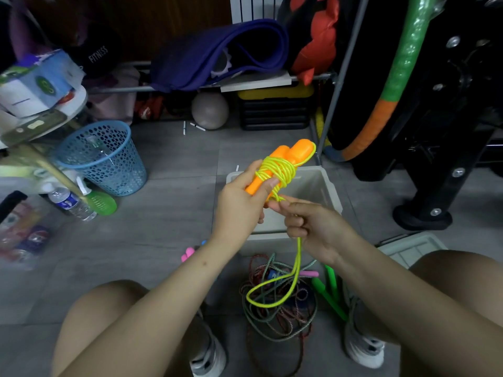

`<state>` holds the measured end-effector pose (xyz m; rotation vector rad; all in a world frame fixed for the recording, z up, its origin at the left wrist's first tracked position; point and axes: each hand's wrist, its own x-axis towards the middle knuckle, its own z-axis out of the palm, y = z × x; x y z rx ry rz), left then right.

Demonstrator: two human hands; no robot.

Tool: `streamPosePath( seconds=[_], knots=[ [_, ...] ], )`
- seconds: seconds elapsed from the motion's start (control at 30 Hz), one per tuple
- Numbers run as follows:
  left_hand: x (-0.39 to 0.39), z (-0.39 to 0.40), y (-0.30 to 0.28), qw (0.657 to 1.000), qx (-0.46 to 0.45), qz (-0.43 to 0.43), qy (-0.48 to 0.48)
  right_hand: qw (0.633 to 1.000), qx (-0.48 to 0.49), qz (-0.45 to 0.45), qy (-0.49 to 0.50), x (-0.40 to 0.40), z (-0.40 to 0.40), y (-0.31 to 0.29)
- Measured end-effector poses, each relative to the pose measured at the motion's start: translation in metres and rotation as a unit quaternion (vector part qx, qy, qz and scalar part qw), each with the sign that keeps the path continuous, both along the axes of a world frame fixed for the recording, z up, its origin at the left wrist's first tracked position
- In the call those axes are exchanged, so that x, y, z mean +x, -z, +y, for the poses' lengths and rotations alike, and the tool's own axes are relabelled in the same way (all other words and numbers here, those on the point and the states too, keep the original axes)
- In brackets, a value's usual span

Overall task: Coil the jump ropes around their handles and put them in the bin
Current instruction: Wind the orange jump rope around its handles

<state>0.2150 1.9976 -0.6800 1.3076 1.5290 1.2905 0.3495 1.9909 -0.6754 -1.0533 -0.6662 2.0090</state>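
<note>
Mid-wrap, centre of frame: left hand (239, 202) gripping the two bright orange plastic jump-rope handles (283, 161) side by side, thumb pressed over the turns; thin yellow-green cord (280, 170) already bunched in several crossed loops around the upper part of the handles. Right hand (313, 227) pinching the free cord just under the handles, fingers curled round it. Remaining cord hanging down in one slack loop (272, 292) at lower centre, lying on the tangled pile of red-speckled and grey-green ropes (275, 311) on the floor. Pale grey open plastic bin (330, 191) directly behind the hands, apparently empty as far as visible. Risks: slack loop snagging the pile and dragging another rope up with the next turn; turns stacked unevenly near the handle tips, likely to slide off if thumb pressure drops; loose tail with no tuck, so coil probably springing open once dropped in the bin. Bright green handles (330, 292) at lower right near the pile, another possible catch point.
</note>
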Motion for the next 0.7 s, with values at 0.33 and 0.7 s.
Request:
streamPosePath(
  seconds=[0.33, 0.7],
  knots=[
    [0.002, -0.001, -0.009, 0.993, 0.001, -0.118, 0.005, 0.917, 0.216, -0.335, -0.014, -0.007, -0.009, 0.002],
    [-0.007, -0.001, -0.007, 0.997, -0.008, 0.057, 0.056, 0.64, 0.48, -0.596, 0.067, 0.014, 0.001, -0.004]
  ],
)
